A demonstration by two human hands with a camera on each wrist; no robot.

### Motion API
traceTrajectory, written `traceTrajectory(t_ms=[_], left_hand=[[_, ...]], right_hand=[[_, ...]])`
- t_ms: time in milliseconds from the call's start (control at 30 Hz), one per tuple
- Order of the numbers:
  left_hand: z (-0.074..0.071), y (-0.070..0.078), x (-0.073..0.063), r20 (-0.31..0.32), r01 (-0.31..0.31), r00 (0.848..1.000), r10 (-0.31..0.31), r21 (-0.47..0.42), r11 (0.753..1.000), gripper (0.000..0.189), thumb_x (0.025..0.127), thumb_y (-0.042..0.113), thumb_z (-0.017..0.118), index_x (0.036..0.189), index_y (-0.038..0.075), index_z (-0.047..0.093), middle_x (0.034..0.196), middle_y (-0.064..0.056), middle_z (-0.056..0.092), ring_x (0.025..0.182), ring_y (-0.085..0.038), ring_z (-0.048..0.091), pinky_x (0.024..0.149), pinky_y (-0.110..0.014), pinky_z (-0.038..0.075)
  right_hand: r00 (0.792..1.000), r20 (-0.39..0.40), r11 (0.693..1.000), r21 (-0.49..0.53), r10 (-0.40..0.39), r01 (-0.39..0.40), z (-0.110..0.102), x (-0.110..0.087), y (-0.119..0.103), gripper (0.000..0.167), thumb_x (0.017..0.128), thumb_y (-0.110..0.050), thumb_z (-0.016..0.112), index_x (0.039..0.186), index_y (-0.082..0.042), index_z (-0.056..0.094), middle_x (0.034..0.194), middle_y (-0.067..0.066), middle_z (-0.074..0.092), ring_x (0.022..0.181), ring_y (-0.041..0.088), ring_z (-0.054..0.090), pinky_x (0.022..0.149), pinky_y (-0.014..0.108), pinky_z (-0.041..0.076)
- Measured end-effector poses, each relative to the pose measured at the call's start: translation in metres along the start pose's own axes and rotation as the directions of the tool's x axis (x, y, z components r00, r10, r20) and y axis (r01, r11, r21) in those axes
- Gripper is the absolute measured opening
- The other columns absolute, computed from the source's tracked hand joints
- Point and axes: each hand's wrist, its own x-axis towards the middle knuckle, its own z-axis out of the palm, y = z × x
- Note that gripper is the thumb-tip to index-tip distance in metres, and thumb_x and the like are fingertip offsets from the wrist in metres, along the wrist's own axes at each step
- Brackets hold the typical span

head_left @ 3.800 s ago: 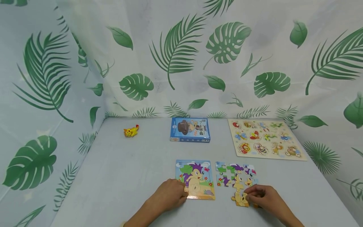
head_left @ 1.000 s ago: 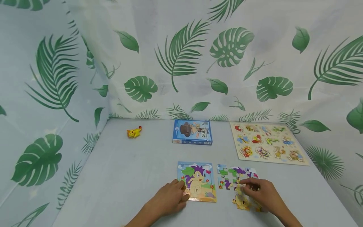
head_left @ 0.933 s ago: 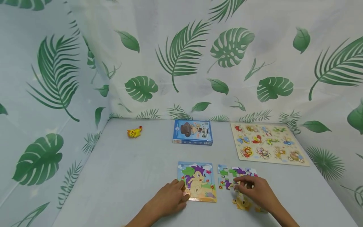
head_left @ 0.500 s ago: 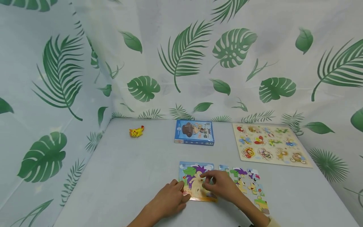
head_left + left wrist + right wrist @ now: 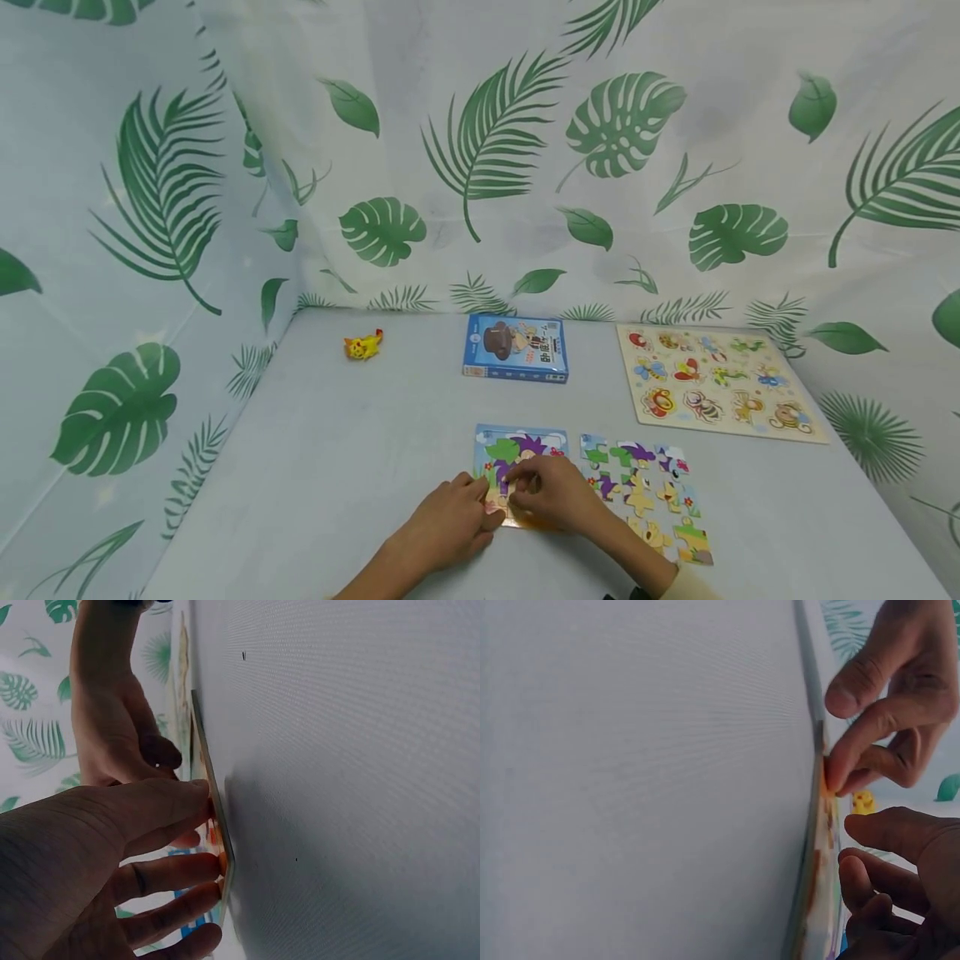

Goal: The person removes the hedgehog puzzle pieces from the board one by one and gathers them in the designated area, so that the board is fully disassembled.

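A picture board (image 5: 527, 517) with a purple-haired hedgehog lies on the table. My left hand (image 5: 451, 518) rests at its lower left, fingertips on the near-left edge; the right wrist view shows one finger pressing on the orange strip (image 5: 825, 777). My right hand (image 5: 553, 493) is over the board, fingers bent, the thumb and index tips close to the picture's middle left. Between those tips I see no piece, and in the right wrist view the thumb and index stand apart. Several jigsaw pieces (image 5: 640, 495) with the same hedgehog design lie right of the board.
Behind the board lies a blue game box (image 5: 516, 348). A small yellow figure (image 5: 363, 344) sits at the back left. A wooden insect puzzle (image 5: 718, 382) lies at the back right. Leaf-printed cloth (image 5: 495, 167) stands behind and beside the table.
My right hand has moved left from over the jigsaw pieces to the board, uncovering the pieces. My left hand stays at the board's edge. The head view has shifted slightly.
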Motion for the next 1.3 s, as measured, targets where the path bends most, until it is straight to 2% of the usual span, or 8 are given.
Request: traceTrajectory(t_ms=[200,300,433,600,700,900,1300], left_hand=[[0.002,-0.001,0.000,-0.069,-0.022,0.997,0.024,0.027,0.999,0.012,0.090,0.033,0.070,0.101,0.035,0.075,0.085,0.005,0.050,0.078,-0.014,0.047,0.059,-0.026,0.037],[0.003,-0.001,0.001,-0.082,-0.027,0.996,0.030,0.035,0.999,0.010,0.090,0.032,0.070,0.098,0.035,0.074,0.081,0.006,0.048,0.074,-0.013,0.044,0.057,-0.024,0.034],[0.002,0.000,0.002,-0.046,-0.012,0.999,0.013,0.024,1.000,0.011,0.090,0.033,0.070,0.100,0.036,0.074,0.080,0.005,0.048,0.072,-0.012,0.045,0.058,-0.025,0.036],[-0.002,0.000,0.003,0.019,0.036,0.999,-0.036,-0.002,0.999,0.011,0.091,0.034,0.071,0.100,0.037,0.075,0.081,0.004,0.052,0.073,-0.012,0.050,0.062,-0.028,0.042],[-0.003,0.001,0.003,0.027,0.060,0.998,-0.059,-0.029,0.998,0.009,0.090,0.032,0.071,0.097,0.033,0.078,0.077,0.005,0.053,0.068,-0.010,0.049,0.061,-0.028,0.042],[-0.004,0.000,0.003,0.000,0.070,0.998,-0.070,-0.066,0.995,0.010,0.089,0.029,0.072,0.087,0.023,0.079,0.070,0.007,0.051,0.060,-0.008,0.046,0.059,-0.027,0.041],[-0.005,-0.002,0.002,-0.080,0.038,0.996,-0.041,-0.039,0.999,0.013,0.087,0.028,0.072,0.075,0.027,0.074,0.067,0.010,0.051,0.060,-0.010,0.051,0.057,-0.029,0.041]], right_hand=[[1.000,-0.021,1.000,-0.022,-0.022,0.022,0.006,-0.001,0.001,0.016,0.080,-0.008,0.076,0.095,-0.012,0.076,0.074,-0.016,0.059,0.065,0.005,0.052,0.060,0.025,0.045],[0.999,-0.031,0.999,-0.028,-0.019,0.018,0.007,0.000,-0.001,0.014,0.080,-0.011,0.077,0.094,-0.012,0.076,0.075,-0.016,0.059,0.065,0.005,0.052,0.060,0.025,0.045],[0.999,-0.049,0.999,-0.044,-0.011,0.009,0.010,-0.001,-0.001,0.013,0.080,-0.013,0.079,0.093,-0.013,0.076,0.074,-0.016,0.059,0.065,0.004,0.051,0.059,0.025,0.045],[0.996,-0.089,0.998,-0.068,-0.020,0.014,0.014,0.000,-0.002,0.012,0.078,-0.011,0.079,0.090,-0.014,0.076,0.074,-0.017,0.059,0.064,0.003,0.051,0.059,0.025,0.044],[0.994,-0.104,0.998,-0.067,-0.018,0.011,0.015,0.000,-0.002,0.012,0.078,-0.009,0.079,0.088,-0.014,0.075,0.073,-0.016,0.060,0.064,0.003,0.051,0.059,0.025,0.044],[0.992,-0.123,0.999,-0.046,-0.006,0.001,0.017,0.000,-0.001,0.011,0.079,-0.008,0.078,0.087,-0.014,0.074,0.073,-0.015,0.060,0.064,0.003,0.052,0.058,0.025,0.044],[0.992,-0.122,0.999,-0.028,0.011,-0.015,0.018,0.002,-0.001,0.012,0.078,-0.007,0.077,0.085,-0.015,0.071,0.074,-0.014,0.059,0.064,0.003,0.052,0.059,0.025,0.045]])
